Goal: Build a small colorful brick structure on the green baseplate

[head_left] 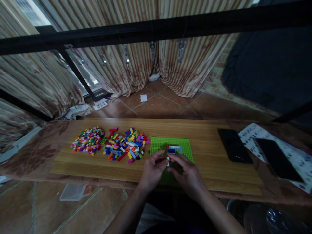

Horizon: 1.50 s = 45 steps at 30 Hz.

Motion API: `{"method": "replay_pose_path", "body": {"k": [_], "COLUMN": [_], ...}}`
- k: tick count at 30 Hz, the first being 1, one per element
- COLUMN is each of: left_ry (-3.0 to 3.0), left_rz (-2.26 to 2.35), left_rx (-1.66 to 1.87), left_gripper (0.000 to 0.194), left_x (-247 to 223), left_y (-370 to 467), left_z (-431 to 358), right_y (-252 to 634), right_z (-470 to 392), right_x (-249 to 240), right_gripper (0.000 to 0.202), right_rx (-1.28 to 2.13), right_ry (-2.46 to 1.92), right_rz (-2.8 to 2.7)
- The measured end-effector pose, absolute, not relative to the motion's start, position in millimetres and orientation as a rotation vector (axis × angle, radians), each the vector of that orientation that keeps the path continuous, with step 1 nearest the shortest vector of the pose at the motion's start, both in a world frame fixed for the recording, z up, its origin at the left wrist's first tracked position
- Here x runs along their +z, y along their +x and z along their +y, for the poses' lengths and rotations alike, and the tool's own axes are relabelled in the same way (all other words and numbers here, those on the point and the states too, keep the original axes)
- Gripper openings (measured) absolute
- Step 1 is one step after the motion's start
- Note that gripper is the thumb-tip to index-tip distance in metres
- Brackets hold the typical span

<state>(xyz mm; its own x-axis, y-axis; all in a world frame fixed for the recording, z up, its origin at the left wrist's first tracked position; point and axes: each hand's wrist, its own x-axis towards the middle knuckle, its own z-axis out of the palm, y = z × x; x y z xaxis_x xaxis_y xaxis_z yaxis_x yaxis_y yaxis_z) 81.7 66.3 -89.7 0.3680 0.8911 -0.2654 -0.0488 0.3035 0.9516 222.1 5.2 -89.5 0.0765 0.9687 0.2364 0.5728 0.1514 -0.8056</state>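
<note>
A small white brick (168, 161) is held up over the green baseplate (186, 146). My left hand (154, 169) pinches it from the left between thumb and fingers. From the right, my right hand (189, 174) meets the same brick, its index fingertip at the far end and its thumb near the close end. Beyond my fingers, blue bricks (171, 150) and a light blue strip (180, 149) sit on the baseplate, with white and red-orange pieces beside them. My hands hide the baseplate's middle, and its near part lies in shadow.
Left of the baseplate lies a loose pile of larger mixed bricks (126, 144), then a heap of tiny bricks (89, 140). A black phone (235, 145) lies on the wooden board (207, 136). Farther right, another dark device (278, 159) rests on a printed sheet (253, 133).
</note>
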Motion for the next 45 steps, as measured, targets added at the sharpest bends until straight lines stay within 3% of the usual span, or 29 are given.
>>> {"method": "replay_pose_path", "body": {"k": [10, 22, 28, 38, 45], "left_ry": [1.098, 1.100, 1.265, 1.457, 1.765], "left_rz": [0.998, 1.000, 0.969, 1.437, 1.680], "left_rx": [0.808, 0.825, 0.838, 1.012, 0.937], "left_gripper": [0.029, 0.029, 0.019, 0.024, 0.024], "left_x": [-90, -97, -95, -96, -101], "left_y": [82, 73, 54, -38, -57], "left_z": [73, 61, 54, 66, 80], "right_y": [228, 222, 211, 151, 98], "right_z": [19, 16, 17, 81, 153], "right_x": [-84, -96, -101, -88, -90], "right_gripper": [0.026, 0.026, 0.026, 0.021, 0.018], "right_rx": [0.590, 0.521, 0.542, 0.479, 0.282], "right_ry": [-1.529, -1.537, -1.550, -1.435, -1.569], "right_rz": [-1.659, -1.684, -1.783, -1.963, -2.211]}}
